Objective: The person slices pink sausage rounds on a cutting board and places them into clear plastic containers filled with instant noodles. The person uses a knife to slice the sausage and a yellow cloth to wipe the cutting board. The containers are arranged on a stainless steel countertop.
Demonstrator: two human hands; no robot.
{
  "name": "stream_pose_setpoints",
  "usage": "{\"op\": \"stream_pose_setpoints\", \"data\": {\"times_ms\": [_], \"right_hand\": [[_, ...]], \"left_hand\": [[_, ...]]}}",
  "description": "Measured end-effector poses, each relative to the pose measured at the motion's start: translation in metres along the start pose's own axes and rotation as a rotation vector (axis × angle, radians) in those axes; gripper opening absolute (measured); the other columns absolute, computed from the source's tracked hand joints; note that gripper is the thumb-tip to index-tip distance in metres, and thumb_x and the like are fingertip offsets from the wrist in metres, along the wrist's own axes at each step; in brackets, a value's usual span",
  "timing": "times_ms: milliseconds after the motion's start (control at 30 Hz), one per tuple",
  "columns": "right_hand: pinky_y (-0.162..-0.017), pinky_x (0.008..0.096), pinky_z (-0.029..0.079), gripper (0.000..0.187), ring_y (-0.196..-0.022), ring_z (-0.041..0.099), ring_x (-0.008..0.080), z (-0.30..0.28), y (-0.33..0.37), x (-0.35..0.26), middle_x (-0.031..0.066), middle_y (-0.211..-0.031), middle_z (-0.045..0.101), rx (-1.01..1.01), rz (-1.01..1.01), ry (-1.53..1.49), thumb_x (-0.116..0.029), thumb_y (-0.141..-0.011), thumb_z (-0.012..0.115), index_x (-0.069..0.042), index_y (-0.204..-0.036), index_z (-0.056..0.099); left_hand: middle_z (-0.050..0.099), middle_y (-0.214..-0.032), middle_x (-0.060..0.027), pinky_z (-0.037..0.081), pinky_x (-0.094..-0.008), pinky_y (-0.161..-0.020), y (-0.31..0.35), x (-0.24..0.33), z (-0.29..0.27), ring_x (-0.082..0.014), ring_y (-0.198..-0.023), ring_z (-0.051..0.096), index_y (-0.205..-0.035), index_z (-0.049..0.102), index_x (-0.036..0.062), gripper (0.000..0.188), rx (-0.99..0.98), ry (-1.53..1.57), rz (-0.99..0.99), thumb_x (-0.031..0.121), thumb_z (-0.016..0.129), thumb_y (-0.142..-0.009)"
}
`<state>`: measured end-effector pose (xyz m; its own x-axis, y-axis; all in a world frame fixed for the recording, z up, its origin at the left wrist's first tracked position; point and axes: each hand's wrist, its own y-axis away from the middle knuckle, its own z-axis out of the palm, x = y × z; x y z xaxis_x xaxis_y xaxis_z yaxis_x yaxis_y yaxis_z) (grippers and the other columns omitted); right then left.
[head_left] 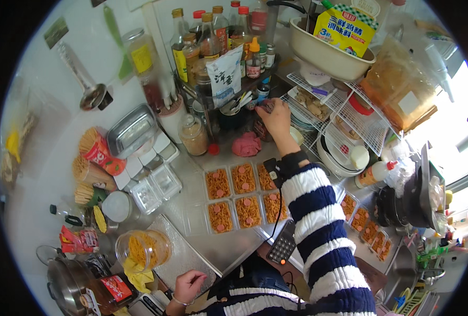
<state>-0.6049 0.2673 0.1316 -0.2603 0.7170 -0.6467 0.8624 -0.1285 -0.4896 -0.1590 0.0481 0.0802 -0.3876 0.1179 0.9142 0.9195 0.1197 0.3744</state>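
Note:
My right hand reaches to the back of the counter, its fingers closed round a dark brown jar whose far side it partly hides. A crumpled pink cloth lies just left of that jar. Nearer me, several clear plastic boxes of orange-brown shredded food, each with pink round slices on top, stand in two rows. Low in the picture my left hand hovers by the near end of a silvery board, fingers curled together with nothing visible in them. A clear tub of orange shreds stands beyond it.
Sauce bottles and a white pouch crowd a rack at the back. At right are a white wire shelf and more filled boxes. A lidded glass jar and a steel tray sit left.

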Motion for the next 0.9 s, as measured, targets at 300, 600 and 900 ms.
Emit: {"op": "stream_pose_setpoints", "data": {"times_ms": [300,600,900], "right_hand": [[-0.092,0.053,0.035,0.096,-0.119,0.036,0.0418,0.071,-0.055,0.071,0.026,-0.128,0.038,-0.391,0.345,0.455,-0.058,-0.056,0.075,-0.011,-0.128,0.032],[-0.085,0.055,0.037,0.095,-0.114,0.036,0.0422,0.045,-0.062,0.054,0.0214,-0.121,0.038,-0.33,0.098,0.345,-0.038,-0.051,0.078,-0.02,-0.132,0.034],[-0.092,0.0391,0.039,0.084,-0.108,0.046,0.0342,-0.151,0.023,-0.048,0.0188,-0.115,0.047,-0.33,-0.41,-0.104,-0.021,-0.057,0.076,-0.009,-0.131,0.039]], "left_hand": [[0.042,-0.046,0.0017,0.025,-0.0211,-0.04,-0.023,0.029,0.029,-0.0045,-0.04,0.035,-0.078,0.061,-0.0039,0.041,0.028,0.073,0.058,0.026,0.04,-0.096],[0.04,-0.05,0.0029,0.023,-0.0201,-0.043,-0.02,0.039,0.045,-0.0034,-0.043,0.031,-0.08,0.06,-0.0046,0.039,0.094,0.222,-0.02,0.023,0.039,-0.097],[0.057,-0.072,-0.0063,0.042,-0.0241,-0.064,0.0,0.037,0.036,-0.0125,-0.068,0.053,-0.096,0.061,-0.0052,0.032,0.0,0.173,0.148,0.023,0.047,-0.093]]}}
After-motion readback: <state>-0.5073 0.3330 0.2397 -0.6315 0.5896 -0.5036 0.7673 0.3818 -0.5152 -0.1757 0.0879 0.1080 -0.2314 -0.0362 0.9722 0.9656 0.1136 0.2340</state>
